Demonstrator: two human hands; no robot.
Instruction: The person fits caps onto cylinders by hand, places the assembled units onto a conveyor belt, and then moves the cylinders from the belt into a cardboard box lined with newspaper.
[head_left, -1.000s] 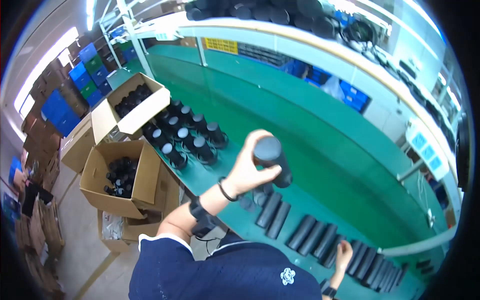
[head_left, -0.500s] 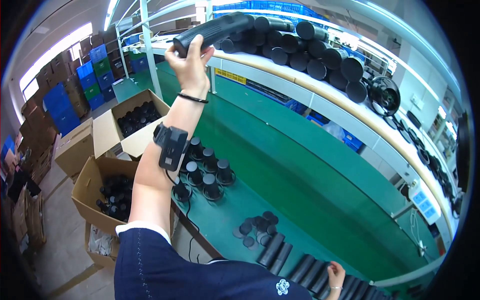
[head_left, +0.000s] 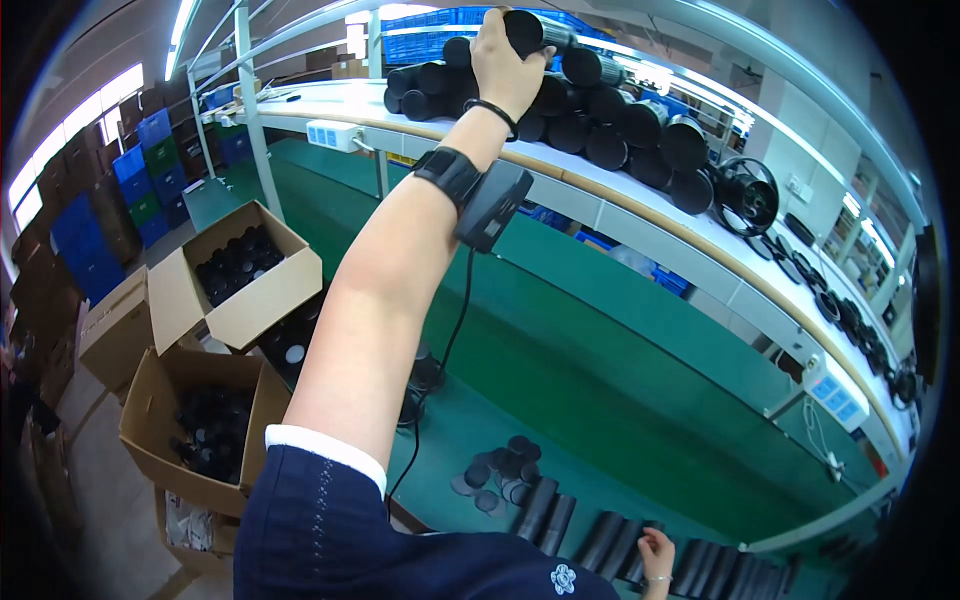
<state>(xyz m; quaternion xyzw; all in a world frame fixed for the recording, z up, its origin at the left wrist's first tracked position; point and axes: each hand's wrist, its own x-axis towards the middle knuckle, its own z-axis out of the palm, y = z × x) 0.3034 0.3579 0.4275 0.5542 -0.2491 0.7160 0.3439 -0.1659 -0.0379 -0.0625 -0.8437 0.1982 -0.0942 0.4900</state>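
My left hand (head_left: 508, 68) reaches up to the raised shelf, its fingers and thumb wrapped round a black tube (head_left: 523, 34) on top of a pile of black tubes (head_left: 607, 145). The tube's round end faces me. At the lower right, my right hand (head_left: 657, 556) rests with bent fingers at the end of a dark tube (head_left: 628, 548), one of a row lying on the green bench (head_left: 590, 440). Left of that row are two more tubes (head_left: 545, 515) and a loose heap of dark round discs (head_left: 505, 468).
Cardboard boxes (head_left: 265, 310) of black parts stand at the left. Blue and green crates (head_left: 160, 165) are stacked farther back. A black ring-shaped part (head_left: 748, 196) sits on the shelf (head_left: 640, 200) beside the tubes. A white socket strip (head_left: 836, 392) hangs below its edge.
My left hand has carried a ribbed black tube rightward onto the shelf pile, turning it end-on. My right hand has shifted slightly left along the row. The view has swung a little.
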